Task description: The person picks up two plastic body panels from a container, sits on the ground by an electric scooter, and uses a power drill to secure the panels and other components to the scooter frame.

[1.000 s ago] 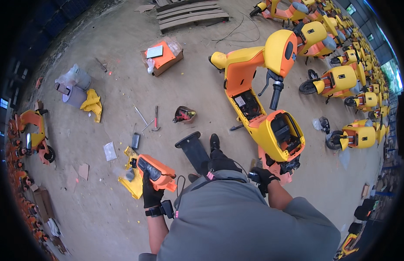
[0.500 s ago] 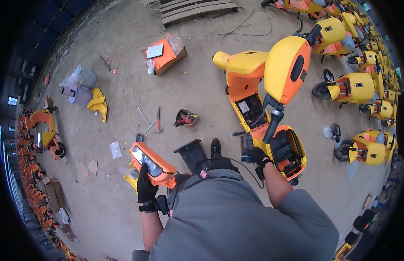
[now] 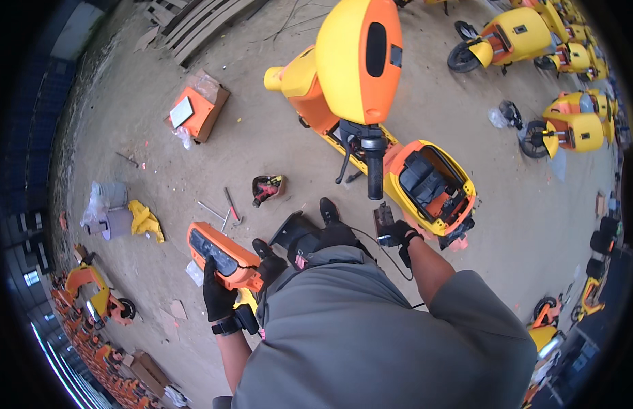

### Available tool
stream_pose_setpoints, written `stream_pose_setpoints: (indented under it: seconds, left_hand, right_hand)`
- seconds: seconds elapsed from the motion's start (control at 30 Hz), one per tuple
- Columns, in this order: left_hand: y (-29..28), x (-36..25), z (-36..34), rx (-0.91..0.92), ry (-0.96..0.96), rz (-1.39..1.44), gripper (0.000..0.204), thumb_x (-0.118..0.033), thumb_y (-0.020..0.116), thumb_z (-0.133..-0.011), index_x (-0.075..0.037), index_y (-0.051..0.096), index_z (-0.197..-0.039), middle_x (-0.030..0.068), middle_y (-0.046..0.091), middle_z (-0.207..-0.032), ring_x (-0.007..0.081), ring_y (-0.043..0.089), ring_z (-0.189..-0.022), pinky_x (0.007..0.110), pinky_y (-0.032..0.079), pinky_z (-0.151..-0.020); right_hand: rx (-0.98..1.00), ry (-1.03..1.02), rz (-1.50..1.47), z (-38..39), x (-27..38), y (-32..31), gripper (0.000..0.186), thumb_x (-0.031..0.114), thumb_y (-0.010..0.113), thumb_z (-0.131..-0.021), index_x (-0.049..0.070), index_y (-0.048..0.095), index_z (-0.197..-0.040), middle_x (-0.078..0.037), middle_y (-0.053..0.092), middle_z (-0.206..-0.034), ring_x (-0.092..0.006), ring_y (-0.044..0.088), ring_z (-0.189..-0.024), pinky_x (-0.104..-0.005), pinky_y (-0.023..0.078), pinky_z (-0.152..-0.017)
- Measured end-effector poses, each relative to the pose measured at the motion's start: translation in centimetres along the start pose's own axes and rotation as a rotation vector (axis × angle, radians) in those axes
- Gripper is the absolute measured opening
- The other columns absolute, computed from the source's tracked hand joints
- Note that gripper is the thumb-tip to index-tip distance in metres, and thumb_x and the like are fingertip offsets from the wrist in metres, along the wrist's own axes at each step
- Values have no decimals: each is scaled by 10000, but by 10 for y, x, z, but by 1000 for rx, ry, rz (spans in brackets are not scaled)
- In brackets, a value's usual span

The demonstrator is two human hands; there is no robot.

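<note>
My left hand (image 3: 220, 294), in a black glove, grips an orange scooter panel (image 3: 243, 275) with a dark glossy window, its thumb lying over the window. At my right side, my gloved right hand (image 3: 397, 234) is closed on a dark rectangular block (image 3: 384, 217), whose exact kind I cannot make out. Just beyond that hand stands a yellow and orange scooter (image 3: 361, 65). Its rear body (image 3: 406, 174) is uncovered, with dark parts inside, and its handlebar grip (image 3: 375, 174) points toward me.
By my feet lies a black plastic tray-like part (image 3: 295, 230). Farther out are a hammer (image 3: 233, 206), a bag of tools (image 3: 267, 189), an orange-topped cardboard box (image 3: 211, 117) and buckets (image 3: 119, 221). More scooters (image 3: 517, 34) line the right; wooden pallets (image 3: 211, 27) lie at the far left.
My view has turned right, and the nearby scooter now sits farther left and higher in it. Both hands keep their holds; the right hand with the block now shows apart from the scooter's rear body.
</note>
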State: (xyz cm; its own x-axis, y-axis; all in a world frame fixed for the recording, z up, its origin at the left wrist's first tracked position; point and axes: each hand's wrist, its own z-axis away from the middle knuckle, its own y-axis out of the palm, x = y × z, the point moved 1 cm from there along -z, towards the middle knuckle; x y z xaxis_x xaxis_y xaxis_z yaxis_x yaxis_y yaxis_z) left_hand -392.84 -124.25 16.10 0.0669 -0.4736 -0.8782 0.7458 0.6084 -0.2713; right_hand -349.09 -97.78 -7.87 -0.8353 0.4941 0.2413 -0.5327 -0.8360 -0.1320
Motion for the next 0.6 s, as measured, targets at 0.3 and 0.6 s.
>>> stream_pose_setpoints:
  seconds: [0.3, 0.6]
  left_hand:
    - [14, -28, -66, 257, -66, 170, 765, 92, 655, -777, -83, 297, -1430, 115, 446, -1359, 248, 493, -1219, 392, 426, -1034]
    - [13, -46, -118, 434, 210, -115, 776, 93, 663, -773, -75, 298, -1436, 136, 456, -1367, 257, 507, -1217, 387, 439, -1018]
  right_hand:
    - [-166, 33, -190, 7, -21, 31, 680, 511, 749, -691, -26, 600, -1080, -141, 677, -973, -215, 670, -821, -354, 522, -709]
    - [-239, 95, -405, 12, -32, 72, 600, 453, 766, -670, -21, 659, -1022, -129, 707, -901, -215, 680, -754, -341, 525, -678]
